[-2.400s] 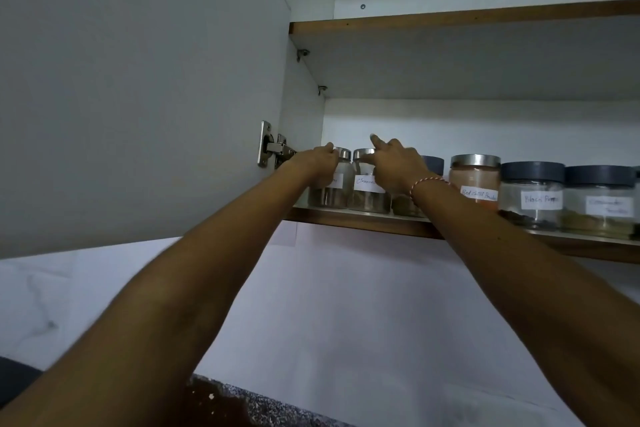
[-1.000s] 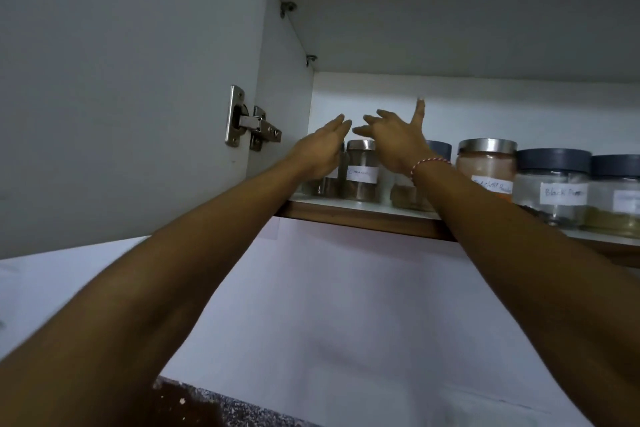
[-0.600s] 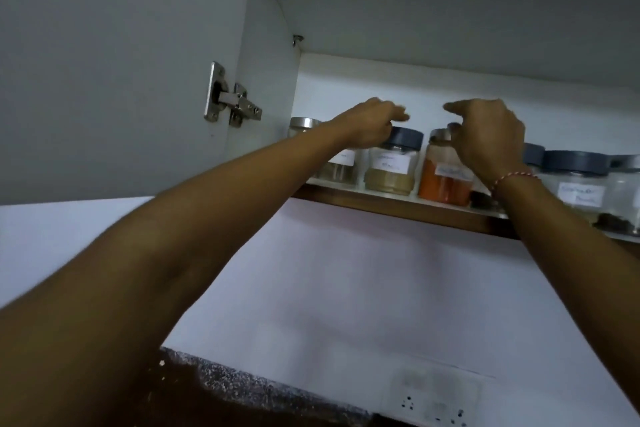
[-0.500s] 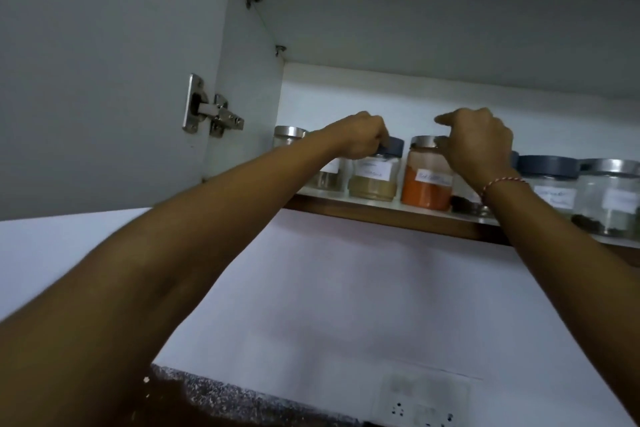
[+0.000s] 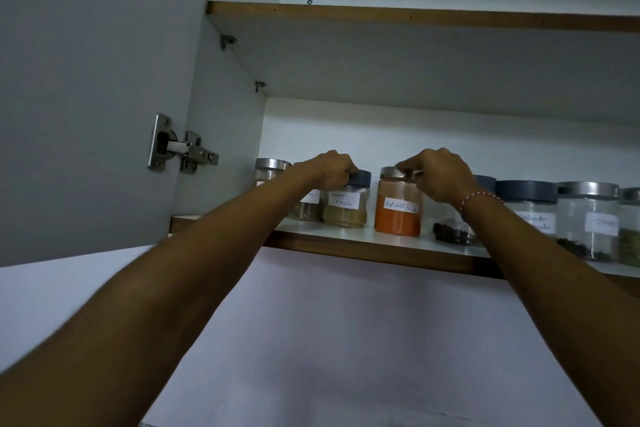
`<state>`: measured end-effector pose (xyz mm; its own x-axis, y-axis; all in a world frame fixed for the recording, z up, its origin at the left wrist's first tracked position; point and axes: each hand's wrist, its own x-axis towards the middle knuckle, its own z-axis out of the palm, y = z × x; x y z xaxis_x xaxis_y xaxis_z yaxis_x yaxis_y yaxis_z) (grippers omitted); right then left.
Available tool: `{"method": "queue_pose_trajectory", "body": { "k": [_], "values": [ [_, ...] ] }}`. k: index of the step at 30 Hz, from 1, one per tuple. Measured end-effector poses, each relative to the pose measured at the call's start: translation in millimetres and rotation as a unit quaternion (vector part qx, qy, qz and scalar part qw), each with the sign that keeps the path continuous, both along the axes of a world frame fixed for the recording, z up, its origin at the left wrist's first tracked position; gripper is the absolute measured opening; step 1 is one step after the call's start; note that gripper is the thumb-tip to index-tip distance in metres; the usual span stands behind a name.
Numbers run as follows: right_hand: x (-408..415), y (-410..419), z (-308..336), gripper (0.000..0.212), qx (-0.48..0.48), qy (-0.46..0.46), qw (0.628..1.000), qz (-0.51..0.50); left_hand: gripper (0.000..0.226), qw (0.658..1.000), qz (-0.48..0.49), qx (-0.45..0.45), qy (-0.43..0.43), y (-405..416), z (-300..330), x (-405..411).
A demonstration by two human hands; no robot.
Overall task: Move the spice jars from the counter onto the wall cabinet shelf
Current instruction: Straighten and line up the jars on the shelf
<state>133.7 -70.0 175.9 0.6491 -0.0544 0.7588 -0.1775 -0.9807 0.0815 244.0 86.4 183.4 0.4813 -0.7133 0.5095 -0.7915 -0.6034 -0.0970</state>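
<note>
Wall cabinet shelf [image 5: 349,240] — left hand [image 5: 333,170] grips the garam masala jar [image 5: 346,206]; right hand [image 5: 439,174] grips the red chilli jar [image 5: 398,215].

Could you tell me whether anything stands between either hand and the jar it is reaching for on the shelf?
Nothing visible does: the left hand grips the garam masala jar by its lid, the right hand the red chilli jar.

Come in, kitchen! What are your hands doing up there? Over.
Left hand grips garam masala jar lid. Right hand grips red chilli jar lid. Both on shelf. Nothing blocking.
</note>
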Motion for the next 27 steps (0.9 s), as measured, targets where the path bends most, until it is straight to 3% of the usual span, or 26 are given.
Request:
{"method": "queue_pose_trajectory", "body": {
  "k": [14,22,25,27],
  "values": [
    [38.7,-9.7,-0.5,0.038,-0.023,0.054,0.997,-0.042,0.036,0.999,0.041,-0.004,0.003,-21.7,-5.1,14.0],
    [47.1,-14.0,-1.8,0.045,-0.050,0.107,0.991,-0.070,0.037,0.997,-0.006,-0.068,0.041,-17.6,-17.7,12.8],
    [43.2,-13.7,-6.0,0.046,-0.031,0.085,0.994,-0.055,0.042,0.995,-0.015,-0.083,0.052,-11.4,-21.7,9.9],
    [36.1,-10.6,-6.2,0.049,-0.005,0.021,1.000,-0.022,0.048,0.991,-0.029,-0.126,0.044,-7.5,-22.8,7.3]
  ]
}}
